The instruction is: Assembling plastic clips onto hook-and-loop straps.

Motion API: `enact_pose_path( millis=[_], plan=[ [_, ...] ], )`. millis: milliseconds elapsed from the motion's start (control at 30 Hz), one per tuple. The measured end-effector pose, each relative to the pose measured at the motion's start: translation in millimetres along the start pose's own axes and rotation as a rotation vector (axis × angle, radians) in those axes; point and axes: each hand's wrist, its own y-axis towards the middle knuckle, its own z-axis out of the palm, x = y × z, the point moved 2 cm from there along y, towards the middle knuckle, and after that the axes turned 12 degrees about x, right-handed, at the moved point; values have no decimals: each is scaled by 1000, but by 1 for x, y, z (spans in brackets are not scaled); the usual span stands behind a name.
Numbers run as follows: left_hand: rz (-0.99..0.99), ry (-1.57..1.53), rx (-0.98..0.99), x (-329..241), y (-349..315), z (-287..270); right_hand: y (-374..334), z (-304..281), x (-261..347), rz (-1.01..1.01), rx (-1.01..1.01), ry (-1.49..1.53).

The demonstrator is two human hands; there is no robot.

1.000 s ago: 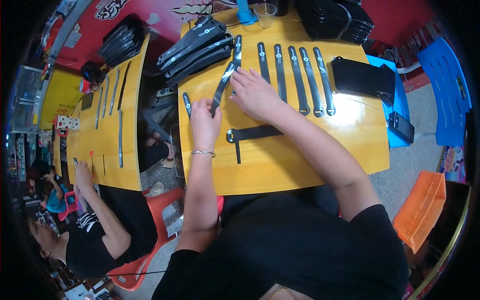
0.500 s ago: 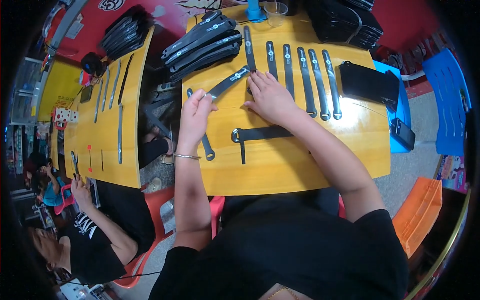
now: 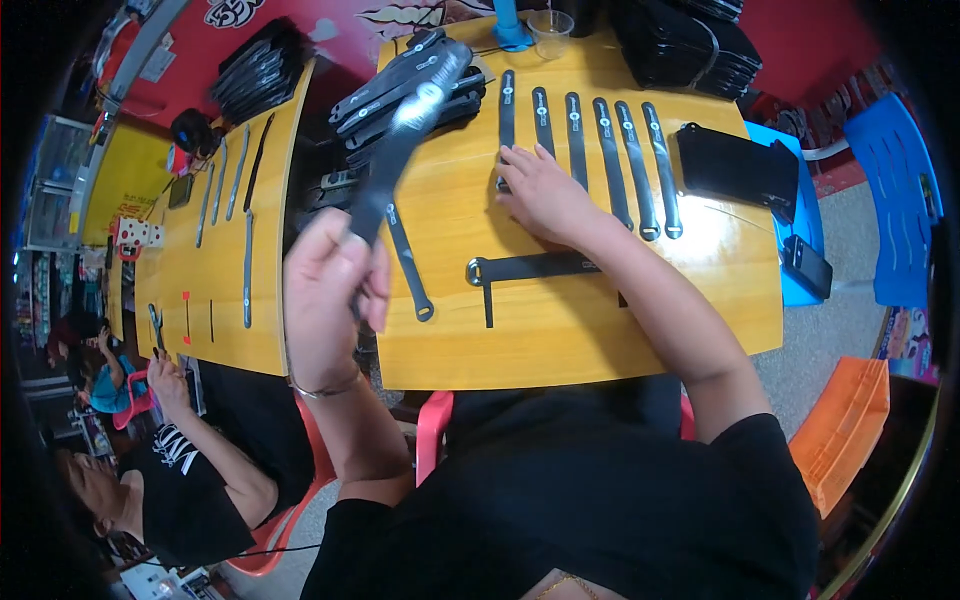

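Note:
A black strap [image 3: 392, 150] with a pale printed mark is raised in my left hand [image 3: 328, 290], its far end blurred by motion. The fingers close round its lower part, off the table's left edge. My right hand [image 3: 545, 190] lies palm down with fingers stretched, over the lower part of a flat black strap [image 3: 507, 105]. Beside it, more straps [image 3: 577, 130] lie in a row, roughly side by side. Nearer to me a black strap with a metal ring [image 3: 535, 265] runs crosswise, partly under my right forearm. Left of that lies a single strap [image 3: 408, 265] with a slotted end.
A pile of straps [image 3: 400, 95] covers the table's far left corner, near a clear plastic cup [image 3: 552, 35]. A bundled black stack [image 3: 685, 45] and a black pouch [image 3: 740, 165] sit at the right. A co-worker [image 3: 200, 460] sits at another table [image 3: 260, 260] to my left.
My left hand has pulled back to the left and toward me, lifting its strap off the table. My right hand stays nearly in place, its fingers a little lower.

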Motion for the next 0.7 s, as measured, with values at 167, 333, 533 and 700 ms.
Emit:
enact_pose_path(
  millis=[167, 333, 533, 700],
  plan=[
    [-244, -57, 226, 30, -18, 21, -43, -52, 5, -47, -130, 1217],
    [-294, 119, 431, 61, -23, 40, -125, -56, 15, -141, 141, 1716],
    [-347, 216, 522, 94, -32, 53, -191, -43, 17, 97, 74, 1752],
    [-223, 256, 489, 99, -26, 54, -201, -23, 12, 367, 3, 1593]
  ],
)
